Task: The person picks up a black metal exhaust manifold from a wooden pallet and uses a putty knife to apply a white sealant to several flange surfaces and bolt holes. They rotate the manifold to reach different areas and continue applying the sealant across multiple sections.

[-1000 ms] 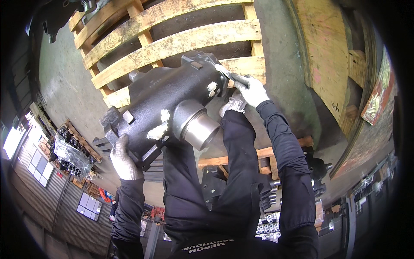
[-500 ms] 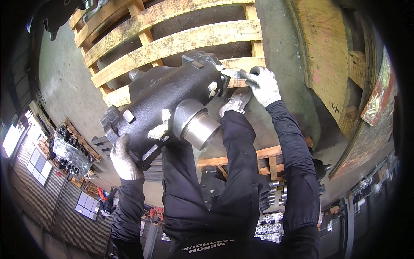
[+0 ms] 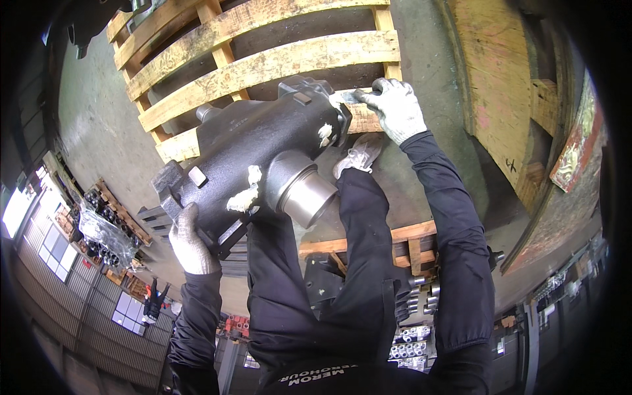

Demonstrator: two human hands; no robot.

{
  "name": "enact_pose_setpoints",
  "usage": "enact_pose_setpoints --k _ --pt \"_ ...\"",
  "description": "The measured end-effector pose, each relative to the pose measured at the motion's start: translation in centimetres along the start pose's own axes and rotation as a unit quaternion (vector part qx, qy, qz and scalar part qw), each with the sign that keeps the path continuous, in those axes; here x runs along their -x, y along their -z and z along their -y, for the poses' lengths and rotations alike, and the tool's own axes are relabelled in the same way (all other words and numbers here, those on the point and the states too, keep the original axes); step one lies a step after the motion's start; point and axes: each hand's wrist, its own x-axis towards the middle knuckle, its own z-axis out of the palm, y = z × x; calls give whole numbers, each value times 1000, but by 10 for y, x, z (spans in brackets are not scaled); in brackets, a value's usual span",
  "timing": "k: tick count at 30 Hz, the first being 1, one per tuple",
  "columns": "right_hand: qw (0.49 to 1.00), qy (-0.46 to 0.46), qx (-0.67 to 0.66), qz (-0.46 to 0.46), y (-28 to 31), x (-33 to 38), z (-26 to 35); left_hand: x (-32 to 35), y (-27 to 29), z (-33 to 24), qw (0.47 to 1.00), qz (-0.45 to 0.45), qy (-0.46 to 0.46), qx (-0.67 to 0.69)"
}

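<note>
A large black metal casting, tubular with a bare machined steel neck, lies slantwise in front of me over the near edge of the pallet. Cream putty patches stick to its side, with a smaller dab nearer its right end. My gloved left hand grips the casting's lower left end, its fingers partly hidden behind the flange. In my gloved right hand, thumb and fingers are closed on a putty knife. The knife's blade, smeared with putty, meets the casting's right end.
A wooden pallet lies on the floor beyond the casting. Plywood boards stand at the right. Another wooden frame and dark metal parts are by my legs. Far left, a person stands near a plastic-wrapped load.
My right hand has moved slightly left and up, with the putty knife's blade turned flatter against the casting's end. My left hand and the casting stay put. The distant person has shifted.
</note>
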Motion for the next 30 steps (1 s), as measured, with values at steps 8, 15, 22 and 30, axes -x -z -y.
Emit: enact_pose_setpoints --k 8,15,22,30 --pt "995 -48 -82 14 -1 6 -1 -1 -2 2 1000 11 -10 21" --pt "923 -177 -341 32 -28 21 9 -3 1 0 1000 14 -9 5" --pt "893 -208 -397 49 -39 36 17 -3 -1 4 999 21 -23 39" --pt "904 -203 -371 56 -39 50 14 -2 -1 0 1000 18 0 13"
